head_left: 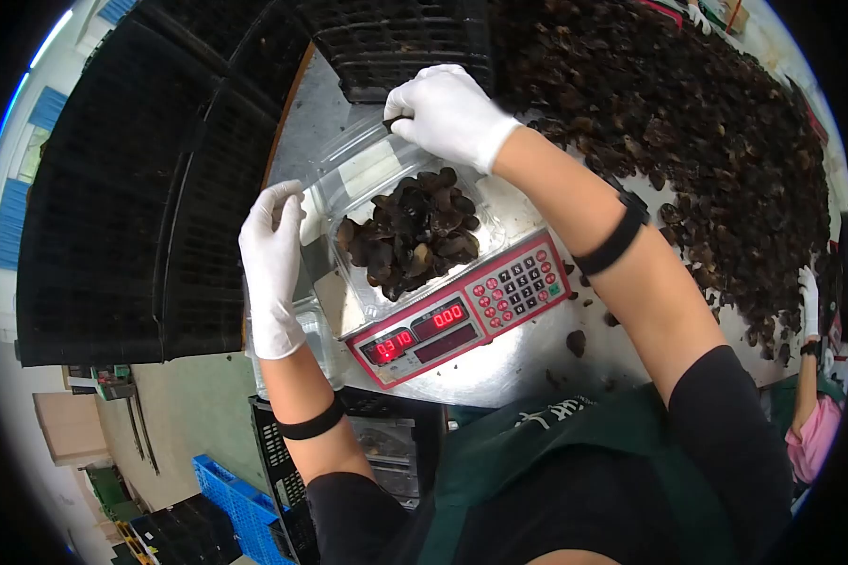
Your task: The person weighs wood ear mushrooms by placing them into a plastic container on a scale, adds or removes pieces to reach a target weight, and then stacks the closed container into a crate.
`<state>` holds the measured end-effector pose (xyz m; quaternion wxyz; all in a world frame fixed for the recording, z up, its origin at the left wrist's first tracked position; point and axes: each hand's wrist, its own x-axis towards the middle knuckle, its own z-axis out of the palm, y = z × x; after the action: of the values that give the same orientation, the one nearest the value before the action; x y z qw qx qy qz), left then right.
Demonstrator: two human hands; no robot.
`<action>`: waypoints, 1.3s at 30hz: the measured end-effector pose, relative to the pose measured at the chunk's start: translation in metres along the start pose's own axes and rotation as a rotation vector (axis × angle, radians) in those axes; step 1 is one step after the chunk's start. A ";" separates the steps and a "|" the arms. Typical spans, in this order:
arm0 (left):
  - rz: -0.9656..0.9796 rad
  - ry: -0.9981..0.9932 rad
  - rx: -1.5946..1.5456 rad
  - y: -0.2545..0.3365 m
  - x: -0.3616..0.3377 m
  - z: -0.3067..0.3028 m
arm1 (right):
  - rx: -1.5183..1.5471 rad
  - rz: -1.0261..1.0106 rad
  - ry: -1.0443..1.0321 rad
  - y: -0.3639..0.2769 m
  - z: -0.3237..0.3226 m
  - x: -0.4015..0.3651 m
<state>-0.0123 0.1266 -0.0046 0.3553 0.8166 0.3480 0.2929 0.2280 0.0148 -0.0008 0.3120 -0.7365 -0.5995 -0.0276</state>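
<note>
A clear plastic box (349, 268) with its lid (347, 174) folded back rests on a digital scale (462, 306). Dark brown wood ear mushrooms (410, 231) are heaped in the box. My left hand (273, 268), in a white glove, has its fingers closed at the lid's left edge. My right hand (454, 115), also gloved, is above the lid's far corner, pinching a small dark mushroom piece (389, 121). The scale's red display reads 0.310 and 0.00.
A large pile of mushrooms (669, 122) covers the table's right side. Black crates (132, 188) stand at left, another crate (400, 47) at the back. More clear boxes (320, 344) lie below my left wrist. A co-worker's gloved hand (808, 297) is at far right.
</note>
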 end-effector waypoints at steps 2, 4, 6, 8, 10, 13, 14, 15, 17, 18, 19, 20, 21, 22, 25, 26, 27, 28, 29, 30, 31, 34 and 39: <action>0.026 -0.017 -0.007 -0.008 0.006 0.006 | 0.026 -0.065 -0.066 -0.014 -0.015 -0.020; 0.019 -0.055 0.043 0.000 0.008 0.011 | 0.080 -0.224 -0.171 -0.017 -0.020 -0.045; 0.025 -0.098 0.016 0.002 0.005 0.019 | 0.080 -0.324 -0.247 -0.012 -0.013 -0.071; 0.063 -0.127 0.024 0.005 0.002 0.021 | 0.158 -0.254 -0.250 -0.005 -0.042 -0.085; 0.086 -0.149 0.053 0.004 -0.003 0.019 | 0.302 -0.167 -0.133 0.007 -0.082 -0.104; 0.074 -0.143 0.045 -0.006 -0.004 0.012 | 0.322 0.174 0.003 0.044 -0.115 -0.152; 0.053 -0.132 0.035 -0.006 -0.006 0.011 | 0.254 0.248 -0.013 0.058 -0.118 -0.174; 0.021 -0.116 -0.002 -0.011 -0.005 0.010 | 0.189 0.320 -0.029 0.071 -0.116 -0.197; -0.008 -0.112 -0.019 -0.011 -0.005 0.009 | 0.091 0.311 -0.169 0.084 -0.101 -0.240; -0.004 -0.115 -0.018 -0.010 -0.005 0.009 | 0.071 0.366 -0.250 0.082 -0.091 -0.256; 0.005 -0.116 -0.013 -0.010 -0.004 0.010 | 0.052 0.418 -0.331 0.077 -0.080 -0.270; 0.015 -0.117 -0.007 -0.009 -0.004 0.010 | -0.088 0.374 -0.329 0.072 -0.067 -0.280; 0.016 -0.117 -0.001 -0.009 -0.004 0.010 | -0.225 0.327 -0.326 0.068 -0.053 -0.291; 0.044 -0.112 0.029 -0.010 -0.004 0.011 | -0.286 0.266 -0.122 0.064 -0.039 -0.297; 0.050 -0.104 0.068 -0.003 -0.006 0.011 | -0.217 0.351 -0.087 0.068 -0.035 -0.308; 0.026 -0.108 0.070 0.000 -0.007 0.010 | -0.097 0.350 -0.010 0.070 -0.036 -0.311; 0.020 -0.106 0.078 0.001 -0.008 0.008 | -0.088 0.347 -0.013 0.070 -0.040 -0.313; 0.011 -0.096 0.067 0.002 -0.008 0.006 | -0.081 0.386 0.003 0.069 -0.046 -0.315; 0.003 -0.086 0.055 0.004 -0.008 0.005 | -0.075 0.425 0.020 0.068 -0.053 -0.315; 0.009 -0.080 0.052 0.009 -0.009 0.004 | -0.071 0.433 0.019 0.069 -0.060 -0.315; 0.007 -0.076 0.056 0.009 -0.009 0.004 | -0.067 0.430 0.018 0.066 -0.065 -0.315; 0.041 -0.067 0.055 0.009 -0.008 0.002 | 0.056 0.415 0.008 0.056 -0.068 -0.321; 0.059 -0.091 0.160 0.013 -0.003 0.003 | 0.044 0.422 -0.175 0.047 -0.061 -0.323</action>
<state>-0.0068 0.1169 0.0035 0.2957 0.8646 0.3297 0.2372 0.2006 -0.2987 -0.1058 0.2735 -0.8382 -0.4575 0.1152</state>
